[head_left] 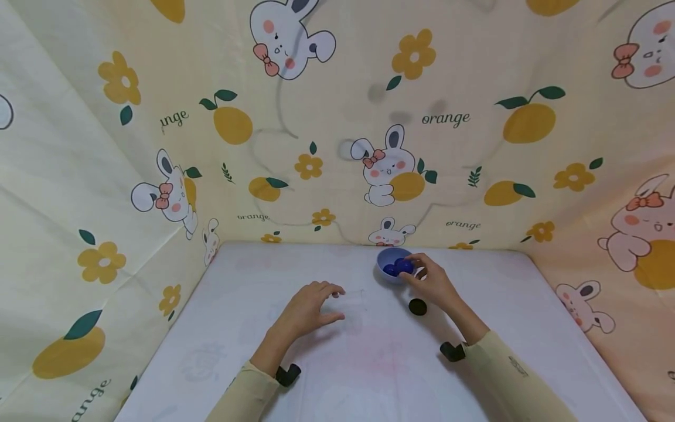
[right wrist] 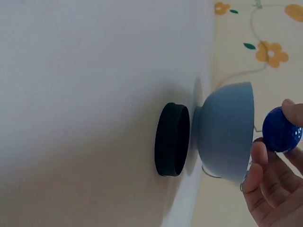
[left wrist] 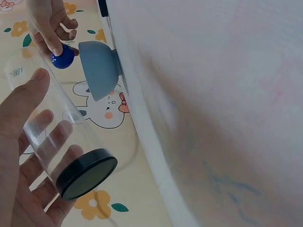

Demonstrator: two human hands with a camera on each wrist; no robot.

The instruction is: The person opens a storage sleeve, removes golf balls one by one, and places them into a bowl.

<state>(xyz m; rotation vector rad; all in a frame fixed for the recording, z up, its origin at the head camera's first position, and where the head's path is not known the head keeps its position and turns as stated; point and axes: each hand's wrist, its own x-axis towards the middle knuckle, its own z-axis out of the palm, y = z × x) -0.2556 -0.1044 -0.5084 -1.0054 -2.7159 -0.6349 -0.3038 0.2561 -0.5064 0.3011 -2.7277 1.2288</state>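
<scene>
My left hand (head_left: 308, 308) grips a clear plastic cylinder (left wrist: 71, 113), thumb on one side and fingers curled round the other. A black cap (left wrist: 87, 174) covers one end of it; the see-through wall hardly shows in the head view. Between thumb and fingertips, my right hand (head_left: 435, 284) pinches a dark blue ball (right wrist: 280, 130). It is held just above the rim of a light blue bowl (right wrist: 225, 132). More blue, ball-like things (head_left: 389, 269) lie inside the bowl, partly covered by the held ball in the head view.
A round black lid (head_left: 418, 307) lies on the white tabletop (head_left: 358, 375), just in front of the bowl. The bowl stands near the table's back edge, close to a printed cloth backdrop (head_left: 337, 176). Similar cloth hangs along both sides.
</scene>
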